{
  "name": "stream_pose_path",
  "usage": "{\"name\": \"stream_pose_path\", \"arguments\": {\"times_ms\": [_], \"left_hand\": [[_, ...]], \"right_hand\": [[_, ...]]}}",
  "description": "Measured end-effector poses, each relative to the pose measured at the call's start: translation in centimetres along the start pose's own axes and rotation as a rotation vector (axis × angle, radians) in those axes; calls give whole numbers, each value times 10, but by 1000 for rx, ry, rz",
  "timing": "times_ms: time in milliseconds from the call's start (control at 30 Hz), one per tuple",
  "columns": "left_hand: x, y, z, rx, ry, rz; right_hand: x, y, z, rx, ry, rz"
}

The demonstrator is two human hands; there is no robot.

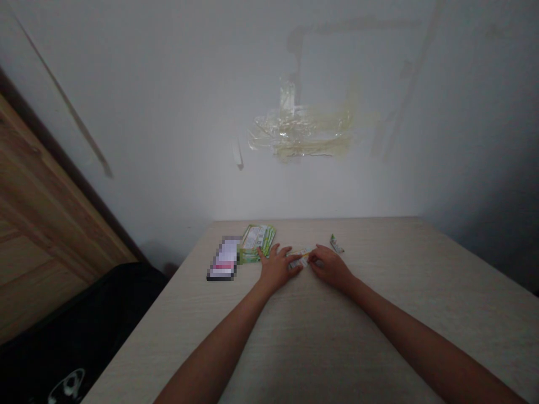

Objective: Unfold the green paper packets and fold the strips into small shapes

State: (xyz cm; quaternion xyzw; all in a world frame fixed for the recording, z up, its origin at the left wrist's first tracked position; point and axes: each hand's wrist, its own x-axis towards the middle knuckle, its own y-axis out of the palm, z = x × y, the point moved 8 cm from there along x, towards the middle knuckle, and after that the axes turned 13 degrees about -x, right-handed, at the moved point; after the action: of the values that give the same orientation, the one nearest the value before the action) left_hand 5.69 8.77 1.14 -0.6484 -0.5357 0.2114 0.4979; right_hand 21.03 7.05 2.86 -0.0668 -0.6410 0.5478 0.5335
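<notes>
My left hand point(278, 268) lies palm down with fingers spread. Its thumb side rests by a small light-coloured printed paper piece point(301, 259) with a yellow stripe, and its other fingers reach towards a pile of green-and-white printed packets point(257, 238). My right hand point(330, 266) is closed in a pinch at the right end of the printed piece, fingertips pressed together. The two hands partly cover the piece, so its full shape is hidden.
A phone-like device point(224, 259), blurred out, lies left of the packets on the pale wooden table point(320, 348). A small crumpled green-and-white scrap point(336, 243) is beyond my right hand. Behind stands a wall point(168, 112) with clear tape point(303, 132). Black fabric point(92, 325) sits at left.
</notes>
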Motion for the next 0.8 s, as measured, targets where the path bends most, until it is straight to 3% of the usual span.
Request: {"name": "stream_pose_path", "arguments": {"times_ms": [333,800], "left_hand": [[-1,-1,-1,-10,14,-15],[-1,-2,-3,-1,-1,18]], "right_hand": [[-1,-2,13,111,-57,22],[-1,12,-16,358,224,110]]}}
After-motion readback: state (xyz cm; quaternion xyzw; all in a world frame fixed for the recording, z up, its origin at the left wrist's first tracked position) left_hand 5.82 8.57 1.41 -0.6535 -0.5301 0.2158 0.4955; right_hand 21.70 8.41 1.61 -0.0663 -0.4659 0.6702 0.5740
